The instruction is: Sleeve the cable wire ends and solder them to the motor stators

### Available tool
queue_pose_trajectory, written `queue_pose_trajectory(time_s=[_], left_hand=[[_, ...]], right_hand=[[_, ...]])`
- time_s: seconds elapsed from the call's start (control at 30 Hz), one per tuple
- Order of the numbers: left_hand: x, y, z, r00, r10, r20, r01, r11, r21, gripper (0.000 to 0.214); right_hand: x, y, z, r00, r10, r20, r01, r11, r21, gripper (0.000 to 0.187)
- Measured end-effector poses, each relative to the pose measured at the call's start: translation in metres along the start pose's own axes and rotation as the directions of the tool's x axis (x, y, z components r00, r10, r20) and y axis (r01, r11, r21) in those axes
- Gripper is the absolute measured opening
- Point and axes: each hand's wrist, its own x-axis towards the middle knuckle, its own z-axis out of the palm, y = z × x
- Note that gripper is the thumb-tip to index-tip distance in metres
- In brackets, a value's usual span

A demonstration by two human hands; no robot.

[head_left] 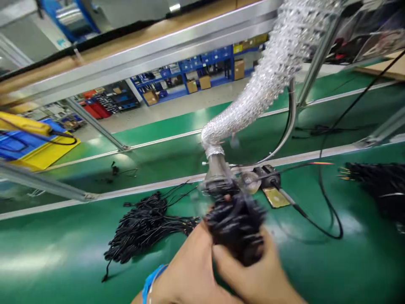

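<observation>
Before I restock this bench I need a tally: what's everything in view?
Near bench: one, green, foreground
Held cable bundle: one, black, centre
Cable piles: two, black, left and right
Flexible duct: one, silver, beyond bundle
Stand: one, black, right of centre
Frame bars: several, silver, background
Spool: one, blue, upper left
Shelves: several, blue, background
Cardboard boxes: several, brown, background
Wristband: one, blue, left wrist
Left hand: one, bare, on bundle
Right hand: one, bare, on bundle

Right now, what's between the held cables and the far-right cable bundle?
In the head view: a round translucent item, a black holder, a yellow pad, a soldering iron and a looped black cord.
</observation>
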Motion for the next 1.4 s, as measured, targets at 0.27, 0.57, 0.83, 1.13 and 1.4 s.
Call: queue_pose_trajectory(time_s=[0.27, 0.57, 0.83, 1.13, 1.4], left_hand=[[-0.158, -0.053, -0.059, 0.933, 0.021, -0.360, 0.071, 0.968, 0.240, 0.064], [-0.195, -0.078, -0.055, 0.988, -0.125, 0.087, -0.078, 0.071, 0.994, 0.050], [-0.164, -0.121, -0.058, 0.960, -0.266, 0.088, -0.108, -0.059, 0.992, 0.061], [-0.142, -0.118, -0.038, 0.981, -0.187, 0.058, -0.020, 0.199, 0.980, 0.099], [-0.100, -0.148, 0.022, 0.996, -0.072, 0.043, -0.019, 0.306, 0.952, 0.050]], right_hand=[[-0.050, 0.103, 0.126, 0.794, -0.449, 0.409, 0.570, 0.785, -0.244, 0.112], [-0.068, 0.205, 0.123, 0.962, -0.043, 0.271, -0.151, 0.743, 0.652, 0.074], [-0.034, 0.191, 0.079, 0.983, 0.158, -0.095, -0.083, 0.838, 0.539, 0.032], [-0.007, 0.163, 0.026, 0.953, 0.296, 0.061, -0.299, 0.894, 0.334, 0.035], [-0.023, 0.136, -0.052, 0.969, 0.245, -0.012, -0.237, 0.919, -0.314, 0.043]])
